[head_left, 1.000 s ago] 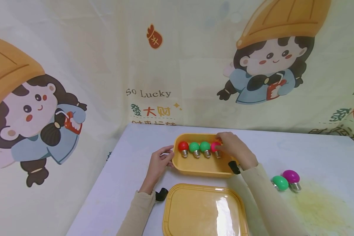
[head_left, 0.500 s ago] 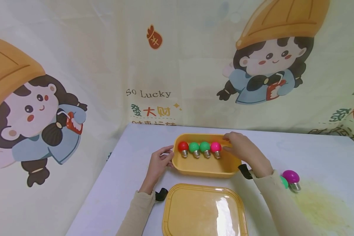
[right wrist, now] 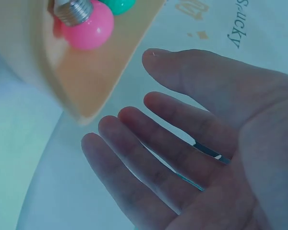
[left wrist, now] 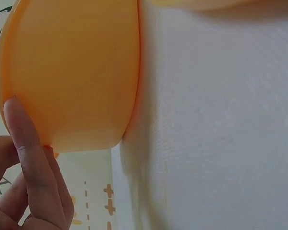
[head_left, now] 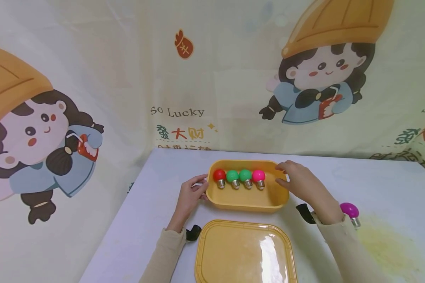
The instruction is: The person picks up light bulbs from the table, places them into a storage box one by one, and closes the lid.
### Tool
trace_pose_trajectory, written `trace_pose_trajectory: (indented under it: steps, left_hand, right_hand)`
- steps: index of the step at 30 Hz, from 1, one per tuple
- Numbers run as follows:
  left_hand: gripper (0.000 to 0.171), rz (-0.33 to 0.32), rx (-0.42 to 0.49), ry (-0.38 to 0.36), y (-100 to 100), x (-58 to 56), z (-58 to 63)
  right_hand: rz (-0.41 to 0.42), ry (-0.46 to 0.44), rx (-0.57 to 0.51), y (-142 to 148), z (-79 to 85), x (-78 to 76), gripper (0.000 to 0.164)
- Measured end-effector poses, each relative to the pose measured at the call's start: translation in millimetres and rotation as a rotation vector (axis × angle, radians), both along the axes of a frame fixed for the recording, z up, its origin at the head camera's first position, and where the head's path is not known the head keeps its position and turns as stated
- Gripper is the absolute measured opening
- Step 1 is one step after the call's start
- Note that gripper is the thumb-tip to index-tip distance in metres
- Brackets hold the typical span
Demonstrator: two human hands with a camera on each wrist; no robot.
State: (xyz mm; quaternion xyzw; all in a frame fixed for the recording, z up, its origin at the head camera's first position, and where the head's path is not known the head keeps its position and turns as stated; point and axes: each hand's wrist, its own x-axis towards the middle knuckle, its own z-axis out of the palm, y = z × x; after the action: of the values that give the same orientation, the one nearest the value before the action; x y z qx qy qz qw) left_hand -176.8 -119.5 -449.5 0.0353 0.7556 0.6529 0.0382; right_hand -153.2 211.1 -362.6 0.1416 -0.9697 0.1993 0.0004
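Four-sided with rounded corners, a yellow plastic box (head_left: 248, 200) holds a row of small light bulbs: a red bulb (head_left: 219, 175), two green bulbs, one being the left green bulb (head_left: 232, 176), and a pink bulb (head_left: 258, 175). Their metal screw bases point toward me. My left hand (head_left: 191, 194) touches the outside of the box's left end, with fingertips on the outer wall (left wrist: 77, 72) in the left wrist view. Fingers extended and holding nothing, my right hand (head_left: 302, 182) is at the box's right end. The right wrist view shows its fingers (right wrist: 149, 143) apart from the box.
A yellow lid (head_left: 246, 251) lies flat on the white table (head_left: 134, 236), in front of the box. Right of it, a magenta bulb (head_left: 349, 210) lies partly behind my right sleeve (head_left: 340, 239). A printed cloth (head_left: 233, 78) hangs behind the table.
My right hand has let go of the pink bulb and moved right, away from it. The right forearm now hides the loose green bulb. My left hand has stayed at the box.
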Motion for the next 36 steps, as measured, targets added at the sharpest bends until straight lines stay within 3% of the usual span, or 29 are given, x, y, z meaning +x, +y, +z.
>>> trace_pose_trajectory:
  steps: [3,9,20,26,36]
  left_hand:
    - [0.035,0.009,0.000,0.018,-1,-2.8,-7.2]
    - [0.037,0.006,0.002,-0.004,-1,-2.2,-4.4]
    - [0.037,-0.028,0.012,-0.002,3,12.7,25.4]
    - [0.037,-0.014,0.000,0.005,4,13.1,25.3]
    - [0.036,-0.013,0.006,0.006,4,12.6,24.5]
  right_hand:
    - [-0.003,0.023,0.006,6,-1.3,4.9,0.035]
    - [-0.064,0.008,0.012,19,-5.1,15.7,0.042]
    - [-0.087,0.065,0.007,47,-20.9,36.2,0.038]
    - [-0.097,0.112,-0.002,58,-27.9,47.3,0.036]
    - [-0.185,0.066,-0.004,77,-34.1,61.5,0.041]
